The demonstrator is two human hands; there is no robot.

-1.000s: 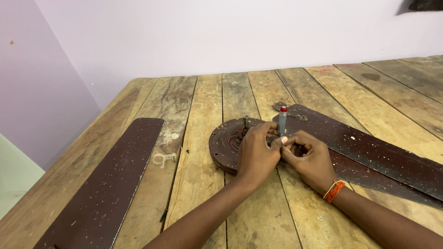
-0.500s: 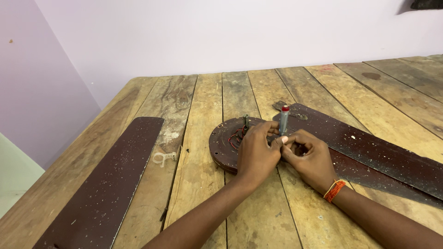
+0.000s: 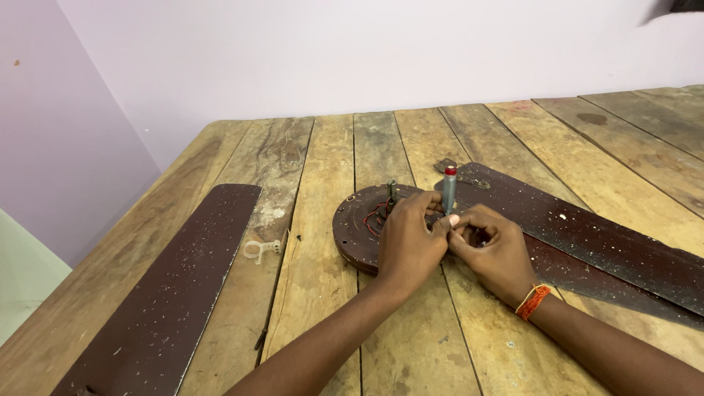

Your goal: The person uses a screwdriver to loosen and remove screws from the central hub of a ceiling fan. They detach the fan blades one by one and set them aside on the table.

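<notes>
Both hands meet over round brown motor housing [image 3: 359,227] at desk [image 3: 323,154] centre. Left hand [image 3: 408,242] curled, fingers pressed on housing top beside red wires [image 3: 378,213]. Right hand [image 3: 493,253] pinches base of upright grey screwdriver [image 3: 448,189], red cap up. Brown fan blades: one [image 3: 169,293] lying apart at left, another [image 3: 587,227] at right, touching housing.

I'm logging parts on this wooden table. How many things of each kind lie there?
Long dark brown fan blades: 3
Round dark brown motor disc: 1
Upright grey tool with red tip: 1
Small pale clip: 1
Total: 6
</notes>
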